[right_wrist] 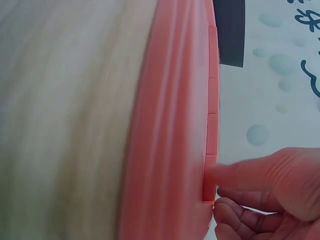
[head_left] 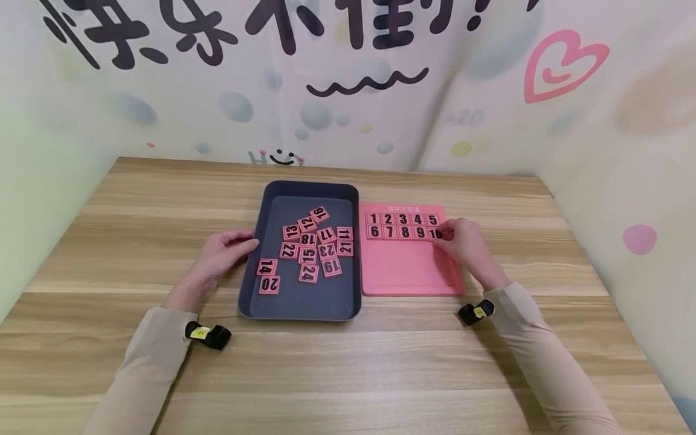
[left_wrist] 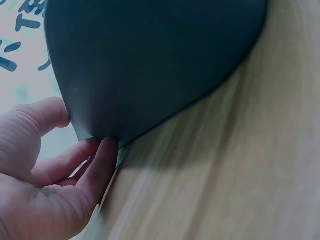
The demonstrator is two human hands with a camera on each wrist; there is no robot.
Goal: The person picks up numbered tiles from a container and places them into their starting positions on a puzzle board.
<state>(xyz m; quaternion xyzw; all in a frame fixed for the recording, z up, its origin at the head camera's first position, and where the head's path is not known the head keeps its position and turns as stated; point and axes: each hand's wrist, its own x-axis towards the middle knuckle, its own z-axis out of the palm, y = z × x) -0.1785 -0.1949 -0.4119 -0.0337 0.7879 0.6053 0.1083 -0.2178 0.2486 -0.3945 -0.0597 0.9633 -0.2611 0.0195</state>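
A dark grey tray (head_left: pixel 339 305) stands on the table, with several loose pink number tiles in it, such as 14 (head_left: pixel 266 266) and 24 (head_left: pixel 308 273). My left hand (head_left: pixel 225 251) is at the tray's left side. In the left wrist view its thumb and fingertips touch the tray's outer wall (left_wrist: pixel 160 60). Right of the tray lies a pink number-puzzle board (head_left: pixel 410 269), its top two rows filled with tiles 1 to 10. My right hand (head_left: pixel 466 241) pinches tile 10 (head_left: pixel 435 234) at the second row's right end; the thumb presses the tile's edge (right_wrist: pixel 210 177).
The wooden table (head_left: pixel 348 374) extends in front of the tray and board and to both sides. A printed wall covering (head_left: pixel 348 121) rises behind the table's far edge. Each wrist wears a small black camera.
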